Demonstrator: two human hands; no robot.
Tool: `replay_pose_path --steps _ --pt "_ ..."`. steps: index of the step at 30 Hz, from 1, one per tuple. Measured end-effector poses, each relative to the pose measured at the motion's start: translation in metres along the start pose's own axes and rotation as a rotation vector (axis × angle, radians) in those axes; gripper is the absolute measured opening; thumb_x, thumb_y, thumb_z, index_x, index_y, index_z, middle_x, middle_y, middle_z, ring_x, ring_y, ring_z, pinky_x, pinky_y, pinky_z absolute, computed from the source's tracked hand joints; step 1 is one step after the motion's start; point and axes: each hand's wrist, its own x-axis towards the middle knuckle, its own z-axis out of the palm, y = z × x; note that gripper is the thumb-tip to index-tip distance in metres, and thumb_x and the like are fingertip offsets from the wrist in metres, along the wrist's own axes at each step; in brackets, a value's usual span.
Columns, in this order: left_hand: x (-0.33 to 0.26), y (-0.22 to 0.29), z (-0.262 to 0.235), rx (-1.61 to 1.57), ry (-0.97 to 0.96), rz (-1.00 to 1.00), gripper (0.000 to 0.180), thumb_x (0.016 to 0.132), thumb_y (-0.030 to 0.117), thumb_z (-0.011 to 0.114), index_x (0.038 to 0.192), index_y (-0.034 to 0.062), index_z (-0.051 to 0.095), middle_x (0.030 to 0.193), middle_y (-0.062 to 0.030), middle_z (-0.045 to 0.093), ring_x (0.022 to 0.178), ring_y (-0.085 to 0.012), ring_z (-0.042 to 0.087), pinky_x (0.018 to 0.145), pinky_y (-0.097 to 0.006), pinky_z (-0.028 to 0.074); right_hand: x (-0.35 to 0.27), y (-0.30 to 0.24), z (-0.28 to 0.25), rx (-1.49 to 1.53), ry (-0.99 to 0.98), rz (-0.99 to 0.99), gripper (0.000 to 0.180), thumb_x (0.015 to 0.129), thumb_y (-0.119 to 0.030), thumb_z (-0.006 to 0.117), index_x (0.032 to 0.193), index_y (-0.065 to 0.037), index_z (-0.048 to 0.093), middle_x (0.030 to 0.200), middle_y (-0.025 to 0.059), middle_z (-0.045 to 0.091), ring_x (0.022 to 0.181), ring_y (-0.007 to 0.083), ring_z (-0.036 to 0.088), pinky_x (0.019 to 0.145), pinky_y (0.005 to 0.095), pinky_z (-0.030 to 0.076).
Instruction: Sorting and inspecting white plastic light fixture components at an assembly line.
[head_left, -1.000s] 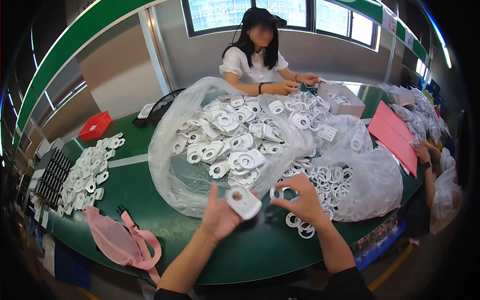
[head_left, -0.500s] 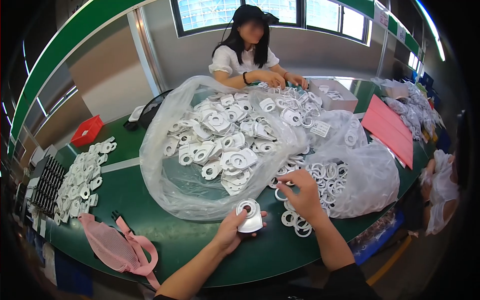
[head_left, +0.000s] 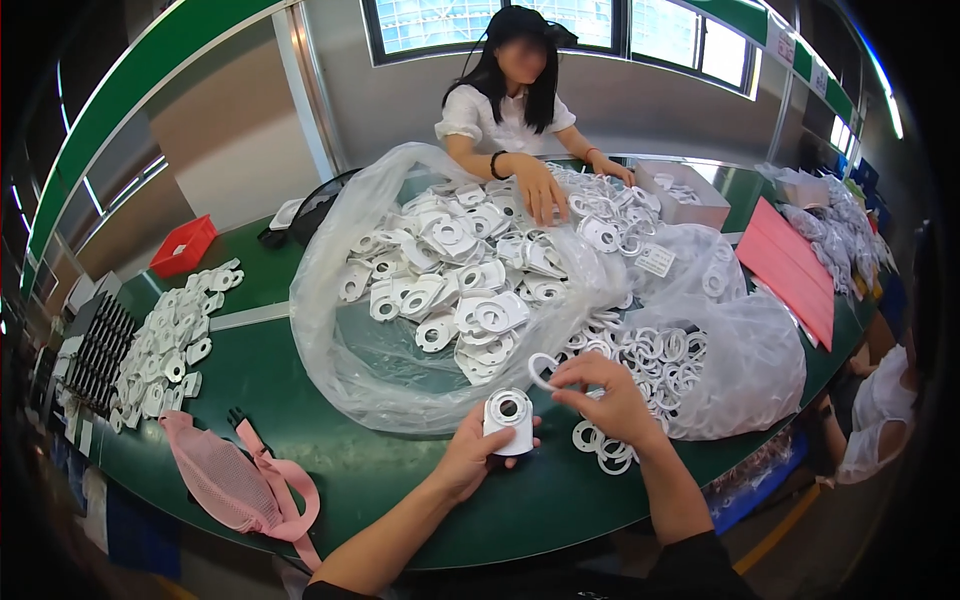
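My left hand (head_left: pixel 472 452) is closed round a white plastic plate (head_left: pixel 517 438) with a round hole at its top and a squared lower end. The thumb lies across the front of the plate. Just up and right of it, my right hand (head_left: pixel 610 400) pinches a thin white ring (head_left: pixel 541 371) between thumb and fingertips. Ring and plate are apart. Beyond my hands, a clear plastic bag (head_left: pixel 330 375) lies spread open, heaped with similar white plates (head_left: pixel 440 240). Many loose white rings (head_left: pixel 675 350) lie beside my right hand, partly under a second clear bag (head_left: pixel 755 370).
Across the green table (head_left: pixel 390 500) a co-worker's hand (head_left: pixel 540 188) reaches over the heap. More plates (head_left: pixel 165 345) lie at the left, by black racks (head_left: pixel 98 345) and a red bin (head_left: pixel 183 246). A pink mesh bag (head_left: pixel 215 475) sits near the front edge; a pink sheet (head_left: pixel 780 265) lies right.
My right hand has lifted a ring from near the pile toward the plate. My left thumb has moved off the plate's hole. The co-worker's hand has moved toward me over the heap.
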Motion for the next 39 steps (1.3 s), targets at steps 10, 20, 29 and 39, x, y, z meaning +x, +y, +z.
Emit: replay_pose_path --steps 10,20,29,39 --pt "0.002 -0.003 -0.002 0.076 -0.010 -0.004 0.053 0.076 -0.004 0.043 0.127 0.0045 0.030 0.112 -0.0131 0.053 0.093 -0.0230 0.062 0.057 -0.023 0.045 -0.003 0.011 0.017 -0.247 -0.216 -0.409 0.021 0.069 0.000 0.063 0.089 -0.007 0.064 0.096 0.0058 0.062 0.084 0.0240 0.058 0.071 0.0320 0.048" --pt "0.003 -0.003 0.000 0.061 -0.035 0.016 0.050 0.079 -0.002 0.042 0.127 0.0053 0.030 0.105 -0.0136 0.058 0.085 -0.0202 0.063 0.050 -0.020 0.043 -0.002 0.007 0.014 -0.332 -0.246 -0.414 0.024 0.069 0.004 0.059 0.089 -0.007 0.063 0.098 0.0048 0.063 0.089 0.0238 0.058 0.073 0.0317 0.049" --pt "-0.001 -0.007 0.002 0.190 0.026 0.081 0.040 0.088 0.004 0.042 0.126 0.0071 0.033 0.104 -0.0110 0.059 0.080 -0.0166 0.063 0.053 -0.020 0.046 -0.003 -0.001 0.016 -0.301 -0.259 -0.411 0.027 0.069 0.003 0.061 0.094 -0.006 0.063 0.101 0.0050 0.062 0.088 0.0238 0.059 0.074 0.0305 0.049" --pt "-0.008 -0.009 0.018 0.892 0.061 0.348 0.036 0.086 0.013 0.054 0.119 0.0055 0.041 0.093 -0.0157 0.062 0.083 -0.0256 0.063 0.072 -0.030 0.048 -0.006 0.014 0.025 0.163 -0.163 0.162 0.013 0.080 -0.010 0.065 0.091 -0.002 0.067 0.077 0.0030 0.061 0.067 0.0070 0.054 0.059 0.0199 0.041"
